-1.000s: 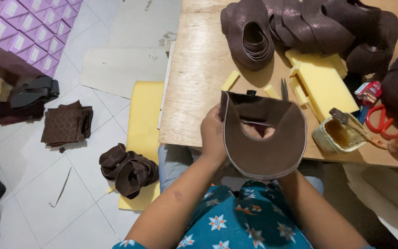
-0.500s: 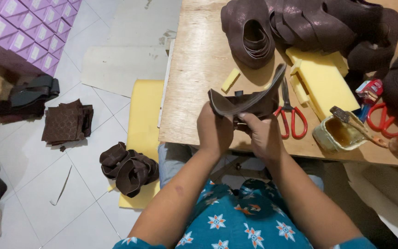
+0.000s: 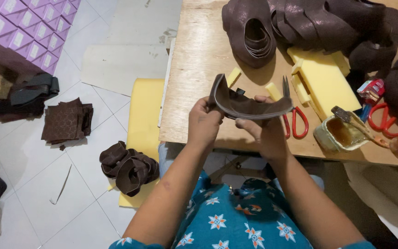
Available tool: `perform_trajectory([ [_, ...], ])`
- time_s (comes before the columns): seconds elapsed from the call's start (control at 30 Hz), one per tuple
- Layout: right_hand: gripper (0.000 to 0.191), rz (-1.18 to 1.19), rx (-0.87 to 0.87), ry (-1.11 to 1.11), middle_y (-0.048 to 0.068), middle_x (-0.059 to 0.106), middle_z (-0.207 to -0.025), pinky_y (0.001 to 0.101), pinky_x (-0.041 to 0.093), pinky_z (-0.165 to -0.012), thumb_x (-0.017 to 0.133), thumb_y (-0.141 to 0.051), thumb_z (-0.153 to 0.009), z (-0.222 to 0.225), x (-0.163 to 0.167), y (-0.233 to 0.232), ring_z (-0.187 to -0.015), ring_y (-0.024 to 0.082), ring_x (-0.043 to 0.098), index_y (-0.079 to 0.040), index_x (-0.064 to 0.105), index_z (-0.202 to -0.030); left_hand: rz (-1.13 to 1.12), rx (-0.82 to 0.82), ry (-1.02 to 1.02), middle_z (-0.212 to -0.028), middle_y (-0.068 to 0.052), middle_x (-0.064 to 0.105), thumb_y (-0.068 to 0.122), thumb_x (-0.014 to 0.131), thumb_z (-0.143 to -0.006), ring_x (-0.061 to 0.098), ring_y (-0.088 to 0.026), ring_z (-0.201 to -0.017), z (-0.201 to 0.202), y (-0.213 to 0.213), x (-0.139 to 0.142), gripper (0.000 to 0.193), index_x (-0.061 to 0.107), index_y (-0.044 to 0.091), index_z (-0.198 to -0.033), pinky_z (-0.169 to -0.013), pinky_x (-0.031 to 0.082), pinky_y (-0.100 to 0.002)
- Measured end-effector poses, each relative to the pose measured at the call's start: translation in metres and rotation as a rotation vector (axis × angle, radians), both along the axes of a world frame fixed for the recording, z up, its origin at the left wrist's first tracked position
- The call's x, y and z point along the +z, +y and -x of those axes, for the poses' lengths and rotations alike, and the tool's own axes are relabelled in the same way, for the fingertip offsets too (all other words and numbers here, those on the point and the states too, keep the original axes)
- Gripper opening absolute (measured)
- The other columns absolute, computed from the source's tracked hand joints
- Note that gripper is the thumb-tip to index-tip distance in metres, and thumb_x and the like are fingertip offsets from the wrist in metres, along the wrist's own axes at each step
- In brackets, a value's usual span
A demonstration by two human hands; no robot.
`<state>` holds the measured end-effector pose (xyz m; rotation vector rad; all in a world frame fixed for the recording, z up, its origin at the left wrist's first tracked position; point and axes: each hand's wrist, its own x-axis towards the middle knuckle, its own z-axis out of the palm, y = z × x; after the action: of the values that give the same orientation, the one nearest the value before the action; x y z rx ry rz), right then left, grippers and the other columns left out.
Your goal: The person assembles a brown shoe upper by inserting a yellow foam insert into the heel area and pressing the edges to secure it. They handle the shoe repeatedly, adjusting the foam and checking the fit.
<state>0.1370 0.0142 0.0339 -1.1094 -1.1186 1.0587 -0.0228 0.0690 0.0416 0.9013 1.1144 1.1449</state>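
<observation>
Both hands hold one curved brown leather piece (image 3: 245, 103) just above the near edge of the wooden table (image 3: 199, 69). My left hand (image 3: 204, 122) grips its left end, where the strip bends upward. My right hand (image 3: 264, 131) pinches its right part from below, thumb on top. The piece lies almost edge-on to the camera, so its inner face is mostly hidden. Red-handled scissors (image 3: 293, 115) lie on the table right beside my right hand.
A pile of brown leather pieces (image 3: 300, 23) fills the table's back. Yellow foam blocks (image 3: 323, 80), a glue tin with a brush (image 3: 339, 131) and a second pair of red scissors (image 3: 383, 117) lie at the right. On the tiled floor sit brown pieces (image 3: 127, 168), a yellow sheet (image 3: 146, 110) and purple boxes (image 3: 24, 32).
The leather piece, held open and facing me a second ago, has been turned flat and edge-on. Both hands shifted slightly left along it, uncovering the scissors.
</observation>
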Motion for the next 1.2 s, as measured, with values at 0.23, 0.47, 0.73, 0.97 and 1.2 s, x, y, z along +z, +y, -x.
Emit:
perform_trajectory([
  [0.23,0.050,0.303,0.126,-0.087,0.005,0.069,-0.113,0.0320,0.059,-0.079,0.072,-0.003,-0.083,-0.005,-0.007,0.001,-0.096,0.015,0.067,-0.004,0.054,-0.129,-0.060,-0.080,0.308,-0.091,-0.011,0.070,0.011,0.063,-0.097,0.064,-0.016,-0.077,0.010,0.000,-0.003,0.015,0.066,-0.002,-0.104,-0.069,0.053,-0.031],
  [0.47,0.027,0.475,0.050,0.278,0.000,0.071,-0.096,0.0268,0.053,-0.068,0.060,-0.017,-0.100,-0.033,-0.033,0.015,-0.076,0.009,0.063,-0.002,0.067,-0.121,0.066,-0.283,-0.369,-0.101,-0.008,0.072,-0.003,0.057,-0.088,0.069,-0.016,-0.089,0.014,0.013,-0.039,0.025,0.064,0.000,-0.113,-0.081,0.056,-0.027],
  [0.73,0.024,0.473,0.070,0.292,0.006,0.071,-0.084,0.0285,0.059,-0.063,0.061,-0.020,-0.098,-0.025,-0.036,0.006,-0.068,0.013,0.066,0.000,0.070,-0.107,-0.058,-0.299,-0.278,-0.092,-0.001,0.063,0.013,0.062,-0.101,0.059,-0.009,-0.082,0.024,0.006,-0.084,0.016,0.064,0.000,-0.110,-0.070,0.048,-0.022],
  [0.97,0.017,0.494,-0.014,0.250,0.009,0.072,-0.090,0.0307,0.060,-0.067,0.064,-0.015,-0.099,-0.023,-0.041,0.009,-0.075,0.016,0.070,0.002,0.068,-0.104,-0.106,-0.241,-0.280,-0.080,-0.004,0.050,0.024,0.053,-0.109,0.048,-0.011,-0.068,0.032,0.013,-0.091,0.028,0.055,0.000,-0.094,-0.063,0.041,-0.024],
  [1.2,0.017,0.462,-0.100,0.063,0.005,0.072,-0.091,0.0308,0.059,-0.068,0.060,-0.017,-0.098,-0.042,-0.059,0.011,-0.075,0.017,0.069,-0.002,0.068,-0.100,-0.093,0.658,-0.095,-0.088,-0.009,0.061,0.018,0.052,-0.105,0.057,-0.017,-0.074,0.055,0.024,-0.042,0.016,0.054,0.003,-0.110,-0.069,0.049,-0.031],
])
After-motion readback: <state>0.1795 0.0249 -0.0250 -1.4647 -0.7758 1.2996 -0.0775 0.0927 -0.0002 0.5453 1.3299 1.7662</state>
